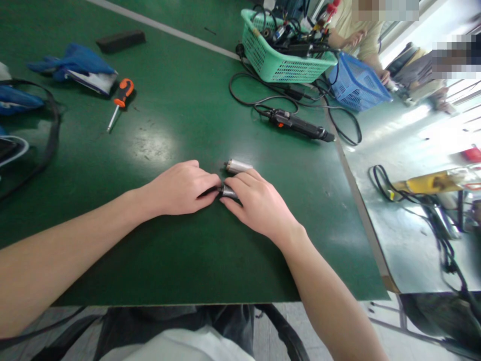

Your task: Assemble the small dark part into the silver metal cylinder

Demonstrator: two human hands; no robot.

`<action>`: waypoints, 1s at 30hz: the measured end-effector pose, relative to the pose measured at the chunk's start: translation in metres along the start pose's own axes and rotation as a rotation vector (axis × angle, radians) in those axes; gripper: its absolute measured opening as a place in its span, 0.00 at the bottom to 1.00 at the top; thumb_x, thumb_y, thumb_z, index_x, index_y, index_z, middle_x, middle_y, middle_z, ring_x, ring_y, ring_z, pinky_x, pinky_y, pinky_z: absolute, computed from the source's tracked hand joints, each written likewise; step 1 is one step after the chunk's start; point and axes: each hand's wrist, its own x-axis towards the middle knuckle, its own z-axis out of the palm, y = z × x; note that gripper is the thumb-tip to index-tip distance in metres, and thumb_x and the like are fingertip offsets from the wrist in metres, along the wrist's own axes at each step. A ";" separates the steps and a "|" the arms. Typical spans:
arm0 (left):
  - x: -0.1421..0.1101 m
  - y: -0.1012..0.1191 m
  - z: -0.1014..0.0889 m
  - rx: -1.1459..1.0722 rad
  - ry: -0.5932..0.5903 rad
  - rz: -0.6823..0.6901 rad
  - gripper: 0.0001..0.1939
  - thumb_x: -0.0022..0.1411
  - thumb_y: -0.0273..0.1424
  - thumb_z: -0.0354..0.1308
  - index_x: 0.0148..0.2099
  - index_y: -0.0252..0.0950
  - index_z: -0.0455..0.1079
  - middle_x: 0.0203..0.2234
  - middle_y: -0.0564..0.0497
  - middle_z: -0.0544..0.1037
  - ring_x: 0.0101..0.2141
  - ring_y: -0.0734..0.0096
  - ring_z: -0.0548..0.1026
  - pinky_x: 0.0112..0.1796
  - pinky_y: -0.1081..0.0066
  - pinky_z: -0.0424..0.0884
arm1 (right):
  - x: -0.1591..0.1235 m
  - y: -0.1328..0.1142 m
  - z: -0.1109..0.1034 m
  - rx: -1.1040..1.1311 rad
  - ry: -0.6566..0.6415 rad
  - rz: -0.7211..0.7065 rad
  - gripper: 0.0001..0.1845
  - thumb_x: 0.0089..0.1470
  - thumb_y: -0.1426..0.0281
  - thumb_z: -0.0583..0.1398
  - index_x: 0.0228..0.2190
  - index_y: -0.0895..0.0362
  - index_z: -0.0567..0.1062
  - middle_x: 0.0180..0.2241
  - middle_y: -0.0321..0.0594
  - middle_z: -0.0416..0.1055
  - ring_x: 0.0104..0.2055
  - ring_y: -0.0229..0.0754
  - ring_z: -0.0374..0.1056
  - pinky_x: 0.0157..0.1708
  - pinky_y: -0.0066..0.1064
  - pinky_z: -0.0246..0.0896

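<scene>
My right hand [263,200] is closed on a small silver metal cylinder [228,191], which lies low over the green table mat. My left hand [184,188] meets it from the other side, its thumb and fingertips pinched at the cylinder's dark, narrow end. What the left fingers hold is mostly hidden; only a thin dark piece shows between them. Just beyond my right fingers lies a second silver cylinder [239,166] with a short stub at its left end, partly covered by that hand.
An orange-and-black screwdriver [121,100], blue cloth-like items [75,65] and a dark block [121,41] lie left. Behind are a corded black electric screwdriver [300,124], a green basket [289,67] of tools and a blue basket [356,85]. People sit back right, near a yellow tool [432,183].
</scene>
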 end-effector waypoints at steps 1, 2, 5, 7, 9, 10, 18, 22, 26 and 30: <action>0.000 0.000 0.000 -0.003 0.000 0.003 0.16 0.73 0.36 0.49 0.42 0.36 0.76 0.28 0.50 0.81 0.28 0.65 0.75 0.36 0.62 0.66 | 0.000 0.000 0.000 0.001 0.002 0.000 0.11 0.69 0.66 0.57 0.45 0.58 0.76 0.48 0.52 0.76 0.58 0.56 0.66 0.56 0.47 0.67; 0.000 0.000 0.000 -0.006 0.000 0.005 0.16 0.73 0.36 0.49 0.42 0.36 0.76 0.29 0.49 0.81 0.28 0.65 0.75 0.37 0.62 0.66 | 0.000 0.000 0.000 0.001 0.003 -0.001 0.11 0.69 0.66 0.57 0.45 0.57 0.76 0.48 0.52 0.76 0.58 0.56 0.66 0.56 0.47 0.67; 0.000 -0.001 0.000 -0.008 0.001 0.005 0.16 0.73 0.35 0.48 0.42 0.36 0.76 0.28 0.49 0.81 0.28 0.65 0.75 0.37 0.62 0.66 | 0.000 0.001 0.001 0.000 0.008 -0.003 0.11 0.69 0.66 0.57 0.45 0.57 0.77 0.48 0.52 0.76 0.58 0.56 0.66 0.56 0.48 0.67; 0.000 0.000 0.000 -0.009 0.002 0.005 0.16 0.73 0.35 0.48 0.42 0.36 0.76 0.28 0.49 0.81 0.28 0.65 0.75 0.37 0.62 0.66 | 0.000 0.001 0.001 -0.002 0.005 -0.004 0.11 0.69 0.66 0.57 0.45 0.57 0.77 0.48 0.52 0.76 0.58 0.56 0.67 0.55 0.48 0.67; 0.000 0.000 0.000 -0.012 0.006 0.009 0.16 0.73 0.35 0.48 0.41 0.36 0.76 0.28 0.49 0.81 0.28 0.65 0.75 0.36 0.62 0.66 | 0.000 0.001 0.001 -0.007 0.002 -0.004 0.12 0.69 0.65 0.57 0.46 0.57 0.77 0.48 0.52 0.76 0.57 0.56 0.67 0.55 0.48 0.67; 0.000 0.000 0.000 -0.013 0.004 0.012 0.16 0.73 0.35 0.48 0.41 0.36 0.76 0.28 0.49 0.81 0.28 0.65 0.75 0.36 0.62 0.66 | 0.000 0.000 0.001 -0.010 0.000 -0.003 0.12 0.69 0.65 0.57 0.46 0.57 0.77 0.48 0.52 0.76 0.57 0.55 0.67 0.56 0.47 0.67; 0.000 0.000 0.000 0.008 -0.003 0.015 0.16 0.74 0.36 0.48 0.43 0.37 0.76 0.29 0.50 0.81 0.28 0.66 0.75 0.37 0.63 0.66 | -0.001 0.000 0.000 -0.012 -0.009 0.008 0.11 0.69 0.65 0.57 0.45 0.57 0.76 0.48 0.51 0.75 0.56 0.55 0.68 0.54 0.45 0.67; 0.000 -0.001 0.000 0.017 -0.008 0.024 0.17 0.74 0.37 0.47 0.42 0.36 0.76 0.29 0.49 0.81 0.28 0.65 0.76 0.37 0.63 0.67 | -0.001 -0.001 0.000 -0.023 -0.019 0.012 0.10 0.69 0.65 0.57 0.44 0.57 0.75 0.45 0.50 0.75 0.51 0.53 0.68 0.51 0.43 0.67; -0.001 -0.001 0.000 0.015 -0.004 0.040 0.17 0.74 0.37 0.47 0.42 0.36 0.76 0.29 0.49 0.81 0.29 0.65 0.76 0.37 0.63 0.67 | 0.000 -0.001 0.001 -0.029 -0.027 0.021 0.09 0.68 0.66 0.56 0.43 0.57 0.74 0.43 0.47 0.74 0.48 0.51 0.68 0.48 0.41 0.67; -0.001 -0.001 0.002 0.022 0.010 0.037 0.17 0.74 0.37 0.47 0.42 0.36 0.76 0.28 0.50 0.80 0.28 0.65 0.76 0.37 0.63 0.67 | 0.000 -0.001 0.002 -0.014 -0.027 0.021 0.09 0.68 0.66 0.57 0.44 0.57 0.74 0.43 0.47 0.74 0.48 0.51 0.69 0.48 0.40 0.66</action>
